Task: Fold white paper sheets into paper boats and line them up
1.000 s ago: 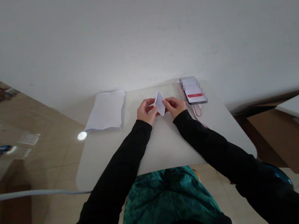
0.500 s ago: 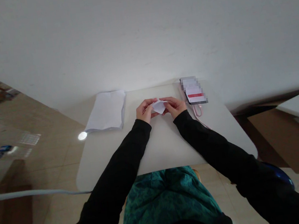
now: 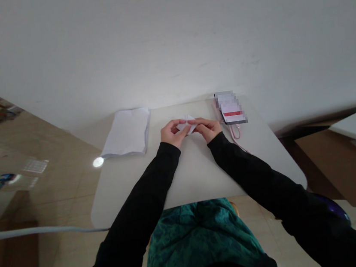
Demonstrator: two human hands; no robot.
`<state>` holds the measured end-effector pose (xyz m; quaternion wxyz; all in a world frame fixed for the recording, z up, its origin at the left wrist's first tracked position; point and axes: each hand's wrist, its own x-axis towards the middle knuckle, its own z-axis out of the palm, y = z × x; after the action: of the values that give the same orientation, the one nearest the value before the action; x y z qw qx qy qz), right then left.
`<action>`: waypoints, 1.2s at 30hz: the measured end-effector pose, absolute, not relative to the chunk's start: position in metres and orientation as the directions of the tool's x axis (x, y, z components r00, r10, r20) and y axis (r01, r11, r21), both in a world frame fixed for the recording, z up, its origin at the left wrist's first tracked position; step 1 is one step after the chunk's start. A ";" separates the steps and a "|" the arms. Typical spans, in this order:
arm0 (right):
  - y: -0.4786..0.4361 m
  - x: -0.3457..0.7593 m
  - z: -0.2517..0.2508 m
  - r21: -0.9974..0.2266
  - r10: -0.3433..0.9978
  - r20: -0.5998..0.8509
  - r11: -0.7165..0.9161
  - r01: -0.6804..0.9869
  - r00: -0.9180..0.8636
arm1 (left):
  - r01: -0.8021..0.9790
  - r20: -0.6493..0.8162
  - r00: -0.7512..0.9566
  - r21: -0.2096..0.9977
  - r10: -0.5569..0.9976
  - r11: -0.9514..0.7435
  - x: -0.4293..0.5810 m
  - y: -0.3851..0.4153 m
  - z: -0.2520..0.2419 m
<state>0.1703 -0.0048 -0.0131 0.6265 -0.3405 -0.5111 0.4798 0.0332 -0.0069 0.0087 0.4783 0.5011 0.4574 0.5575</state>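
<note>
Our left hand (image 3: 173,134) and right hand (image 3: 208,129) came together over the far half of a white table (image 3: 199,178), with a folded white paper (image 3: 186,126) pinched between them. The fingers of both hands were curled in narrowly on the paper, their tips meeting across it and covering most of it. Its long axis seemed to run sideways across our view, with a shallow peak pointing toward the wall, though our fingers hid too much of it to be sure of its exact shape. We could not tell whether it touched the tabletop.

The far table edge lay a little beyond our fingers. A stack of white paper (image 3: 126,132) sat near that edge to the left, just beyond our left hand's reach of open surface. A phone (image 3: 230,107), blurred, lay over the edge to the right, close to our right hand, with a pink cord (image 3: 235,132) trailing from it. Wide open tabletop stretched from our hands to the near edge, between our black sleeves (image 3: 141,190).
</note>
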 end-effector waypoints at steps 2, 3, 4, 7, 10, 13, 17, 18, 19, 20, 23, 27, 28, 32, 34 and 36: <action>-0.008 0.169 -0.010 -0.929 0.940 0.338 0.342 -0.145 0.053 | -0.030 0.175 -0.025 0.984 0.984 -0.176 0.032 -0.007 0.007; -0.009 0.168 -0.008 -0.935 0.938 0.339 0.345 -0.085 0.070 | -0.023 0.185 -0.010 0.982 0.983 -0.185 0.031 -0.007 0.006; -0.010 0.168 -0.008 -0.941 0.939 0.333 0.336 -0.036 0.085 | -0.020 0.189 0.000 0.982 0.982 -0.189 0.031 -0.007 0.006; -0.011 0.169 -0.006 -0.958 0.953 0.281 0.286 -0.024 0.114 | 0.029 0.216 -0.006 0.976 0.976 -0.215 0.030 -0.007 0.005; -0.010 0.171 -0.005 -0.961 0.961 0.239 0.255 -0.111 0.136 | 0.039 0.224 -0.095 0.975 0.970 -0.221 0.031 -0.006 0.005; -0.011 0.171 -0.005 -0.956 0.967 0.216 0.237 -0.172 0.135 | -0.063 0.131 -0.132 0.988 0.983 -0.140 0.032 -0.003 0.003; -0.010 0.169 -0.008 -0.944 0.954 0.267 0.287 -0.160 0.135 | -0.119 0.078 -0.097 0.989 0.992 -0.089 0.032 0.001 -0.001; -0.009 0.169 -0.010 -0.942 0.946 0.289 0.308 -0.132 0.146 | -0.120 0.092 -0.079 0.988 0.993 -0.101 0.033 0.001 -0.002; -0.009 0.169 -0.012 -0.941 0.940 0.304 0.322 -0.105 0.156 | -0.121 0.106 -0.050 0.986 0.993 -0.111 0.034 0.000 -0.003; -0.008 0.168 -0.013 -0.941 0.938 0.308 0.325 -0.090 0.161 | -0.124 0.115 -0.014 0.985 0.993 -0.116 0.035 -0.001 -0.003; -0.008 0.168 -0.014 -0.951 0.946 0.282 0.298 -0.088 0.161 | -0.135 0.125 0.062 0.984 0.990 -0.116 0.037 -0.004 -0.002; -0.009 0.168 -0.009 -0.960 0.939 0.276 0.280 0.010 0.204 | -0.046 0.189 0.035 0.981 0.981 -0.187 0.036 -0.007 0.002; -0.009 0.168 -0.008 -0.958 0.935 0.283 0.284 0.029 0.214 | -0.019 0.201 0.034 0.980 0.979 -0.200 0.034 -0.007 0.003; -0.011 0.170 -0.002 -0.945 0.915 0.321 0.328 0.015 0.244 | 0.037 0.232 0.071 0.971 0.970 -0.235 0.032 -0.007 0.005; -0.011 0.171 -0.001 -0.939 0.903 0.327 0.343 -0.011 0.278 | 0.053 0.244 0.086 0.967 0.966 -0.249 0.033 -0.008 0.004; -0.012 0.171 0.000 -0.937 0.898 0.321 0.347 -0.034 0.300 | 0.075 0.258 0.093 0.961 0.962 -0.265 0.034 -0.010 0.002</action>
<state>0.1711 -0.0119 0.0002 0.6672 -0.4524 -0.4777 0.3493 0.0343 -0.0095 0.0021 0.4277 0.6031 0.4295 0.5185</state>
